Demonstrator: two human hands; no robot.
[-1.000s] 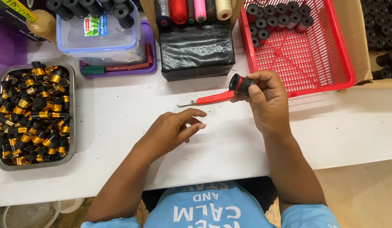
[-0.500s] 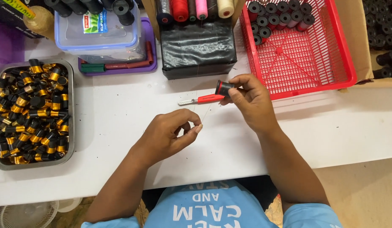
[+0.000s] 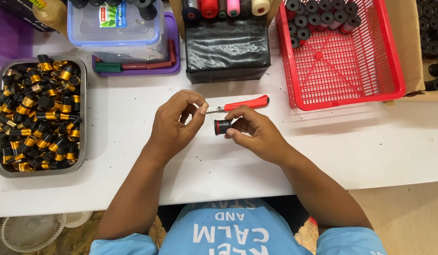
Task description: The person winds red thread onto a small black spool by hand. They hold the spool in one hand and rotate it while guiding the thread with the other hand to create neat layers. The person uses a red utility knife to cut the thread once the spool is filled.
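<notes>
The right hand (image 3: 256, 134) pinches a small black bobbin (image 3: 222, 126) wound with red thread, thumb and forefinger closed on its far end so that the open end faces nine o'clock; the spool sits above the white table (image 3: 323, 156), near its middle. Just at nine o'clock from it, the left hand (image 3: 174, 123) is curled with thumb and forefinger tips pressed together; whether they nip a thread end is too fine to make out. A red-handled cutter (image 3: 240, 104) lies on the table at twelve o'clock from the bobbin, touched by neither hand as far as can be seen; its blade tip runs behind the left fingertips and is hidden there. At nine o'clock on the table stands a metal tray (image 3: 82, 118) heaped with black and gold bobbins (image 3: 37, 113). At two o'clock a red basket (image 3: 341, 101) holds wound bobbins along its far wall, its top edge cut off by the frame. At twelve o'clock a black box (image 3: 227, 49) carries thread cones (image 3: 233, 7) seen only at their bases. At eleven o'clock a clear lidded container (image 3: 116, 28) rests on a purple tray (image 3: 134, 71), partly out of view. More black spools at three o'clock are dim and half cropped.
</notes>
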